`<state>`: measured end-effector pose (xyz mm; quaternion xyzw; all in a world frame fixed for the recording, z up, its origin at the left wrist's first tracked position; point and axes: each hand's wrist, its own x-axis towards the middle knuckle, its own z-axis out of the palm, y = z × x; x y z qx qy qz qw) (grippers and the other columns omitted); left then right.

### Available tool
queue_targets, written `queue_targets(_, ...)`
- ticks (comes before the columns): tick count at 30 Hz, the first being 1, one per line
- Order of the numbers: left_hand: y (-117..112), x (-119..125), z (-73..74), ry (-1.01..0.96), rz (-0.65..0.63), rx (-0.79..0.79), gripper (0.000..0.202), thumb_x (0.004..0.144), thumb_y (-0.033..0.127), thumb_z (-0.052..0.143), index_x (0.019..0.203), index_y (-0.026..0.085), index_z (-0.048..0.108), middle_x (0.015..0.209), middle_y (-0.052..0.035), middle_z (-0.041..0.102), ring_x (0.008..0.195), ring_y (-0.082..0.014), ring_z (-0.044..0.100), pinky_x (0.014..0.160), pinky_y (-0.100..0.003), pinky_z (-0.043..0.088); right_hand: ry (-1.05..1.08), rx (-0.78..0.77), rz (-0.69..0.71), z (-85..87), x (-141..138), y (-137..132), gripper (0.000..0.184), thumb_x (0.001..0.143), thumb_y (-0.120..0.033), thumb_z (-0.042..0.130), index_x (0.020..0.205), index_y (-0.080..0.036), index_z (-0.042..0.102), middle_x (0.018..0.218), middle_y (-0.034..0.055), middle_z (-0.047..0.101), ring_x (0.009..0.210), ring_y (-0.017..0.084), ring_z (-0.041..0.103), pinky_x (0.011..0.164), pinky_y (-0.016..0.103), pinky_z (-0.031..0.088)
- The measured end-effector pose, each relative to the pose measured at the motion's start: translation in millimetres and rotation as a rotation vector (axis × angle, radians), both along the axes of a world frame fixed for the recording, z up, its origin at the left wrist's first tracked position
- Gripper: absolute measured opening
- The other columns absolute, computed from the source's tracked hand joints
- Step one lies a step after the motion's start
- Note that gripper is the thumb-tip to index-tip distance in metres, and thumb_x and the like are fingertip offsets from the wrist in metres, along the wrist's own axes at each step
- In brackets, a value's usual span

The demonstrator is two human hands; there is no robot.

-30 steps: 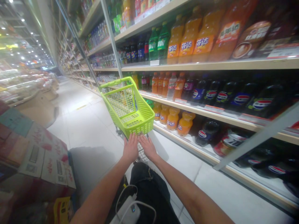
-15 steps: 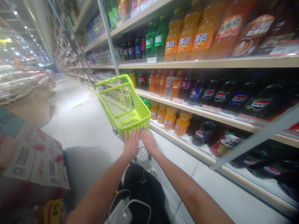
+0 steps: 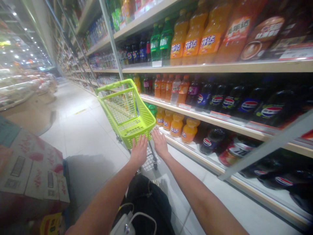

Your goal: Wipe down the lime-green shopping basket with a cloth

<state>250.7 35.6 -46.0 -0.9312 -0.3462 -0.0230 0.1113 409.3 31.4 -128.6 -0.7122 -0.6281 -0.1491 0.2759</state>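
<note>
A small lime-green shopping cart [image 3: 127, 112] stands in a supermarket aisle just ahead of me, its basket empty and its handle at the far end. My left hand [image 3: 139, 151] lies flat with fingers stretched against the cart's near rim. My right hand [image 3: 159, 143] is beside it, fingers spread, at the rim's right corner. Neither hand holds anything.
Long shelves [image 3: 220, 68] on the right carry orange soda bottles [image 3: 179, 125], green bottles [image 3: 162, 40] and dark cola bottles [image 3: 244, 104]. Stacked cartons [image 3: 31, 169] stand at the left. The pale tiled floor [image 3: 80, 127] runs ahead down the aisle. A white device with cables [image 3: 124, 225] hangs at my waist.
The cart has rolled a little forward and left down the aisle. Both hands stayed on its near rim, and the right hand has shifted toward the right corner.
</note>
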Motion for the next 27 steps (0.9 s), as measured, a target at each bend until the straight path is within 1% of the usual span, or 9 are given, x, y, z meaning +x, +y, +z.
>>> queue_targets(3,-3,0,-5.2,0.016,-0.018,0.016,0.065,0.075,0.013,0.034,0.139,0.011,0.02,0.149,-0.0091,0.016,0.137,-0.0233,0.01,0.108,-0.054,0.011,-0.019,-0.131,0.052,-15.9,-1,-13,0.055,0.077,0.001,0.032,0.129,-0.013,0.044,0.138,0.0113,0.04,0.13,0.023,0.03,0.103,0.048,0.024)
queue_targets(5,-3,0,-5.8,0.025,-0.023,0.023,0.066,0.074,0.012,0.034,0.139,0.011,0.02,0.149,-0.0092,0.016,0.137,-0.0234,0.01,0.108,-0.054,0.012,-0.023,-0.118,0.061,-17.3,1,-21,0.055,0.078,0.001,0.032,0.129,-0.014,0.044,0.137,0.0112,0.041,0.13,0.022,0.031,0.103,0.048,0.024)
queue_targets(10,4,4,5.2,0.015,-0.026,0.036,0.066,0.074,0.011,0.033,0.139,0.011,0.02,0.149,-0.0089,0.015,0.137,-0.0233,0.009,0.108,-0.054,0.011,-0.027,0.182,-0.017,13.9,9,-19,0.05,0.083,-0.005,0.03,0.131,-0.014,0.041,0.138,0.0122,0.039,0.133,0.019,0.024,0.106,0.046,0.017)
queue_targets(14,10,5,14.5,-0.004,-0.001,0.03,0.064,0.076,0.012,0.031,0.139,0.01,0.021,0.149,-0.0089,0.014,0.137,-0.0236,0.009,0.108,-0.055,0.01,-0.034,0.225,0.006,31.7,3,-3,0.049,0.084,-0.006,0.03,0.131,-0.014,0.042,0.138,0.0129,0.04,0.133,0.019,0.025,0.107,0.046,0.017)
queue_targets(16,10,3,14.2,-0.009,0.001,0.027,0.063,0.077,0.012,0.03,0.139,0.01,0.022,0.149,-0.0093,0.015,0.137,-0.0236,0.009,0.108,-0.055,0.01,-0.027,0.177,0.018,22.8,-5,0,0.05,0.083,-0.005,0.03,0.131,-0.013,0.042,0.138,0.013,0.04,0.132,0.02,0.026,0.106,0.046,0.018)
queue_targets(20,6,-8,4.9,-0.003,-0.011,0.016,0.061,0.078,0.013,0.031,0.138,0.01,0.023,0.149,-0.0092,0.017,0.137,-0.0233,0.011,0.109,-0.054,0.008,-0.004,0.013,0.069,-15.6,-25,-11,0.054,0.079,-0.001,0.03,0.13,-0.013,0.043,0.136,0.0128,0.043,0.13,0.022,0.03,0.104,0.048,0.022)
queue_targets(22,5,-15,0.5,0.0,-0.017,0.013,0.06,0.078,0.013,0.031,0.138,0.011,0.024,0.148,-0.0092,0.019,0.137,-0.0233,0.012,0.109,-0.054,0.009,0.003,-0.022,0.098,-26.2,-31,-19,0.054,0.078,0.0,0.03,0.129,-0.013,0.044,0.134,0.0128,0.045,0.129,0.022,0.032,0.103,0.048,0.024)
queue_targets(24,4,-21,-1.2,-0.003,-0.015,0.015,0.06,0.078,0.012,0.03,0.138,0.011,0.025,0.148,-0.0091,0.02,0.136,-0.0231,0.013,0.109,-0.054,0.01,0.016,0.033,0.091,-21.8,-35,-24,0.054,0.078,-0.001,0.03,0.129,-0.013,0.044,0.134,0.0131,0.045,0.13,0.021,0.032,0.103,0.047,0.024)
queue_targets(27,7,-31,0.8,-0.021,0.008,0.023,0.059,0.078,0.01,0.029,0.138,0.011,0.026,0.148,-0.0089,0.021,0.136,-0.0226,0.015,0.108,-0.053,0.011,0.05,0.213,0.035,6.5,-36,-21,0.056,0.078,-0.002,0.029,0.133,-0.013,0.038,0.137,0.0136,0.042,0.133,0.019,0.024,0.105,0.047,0.019)
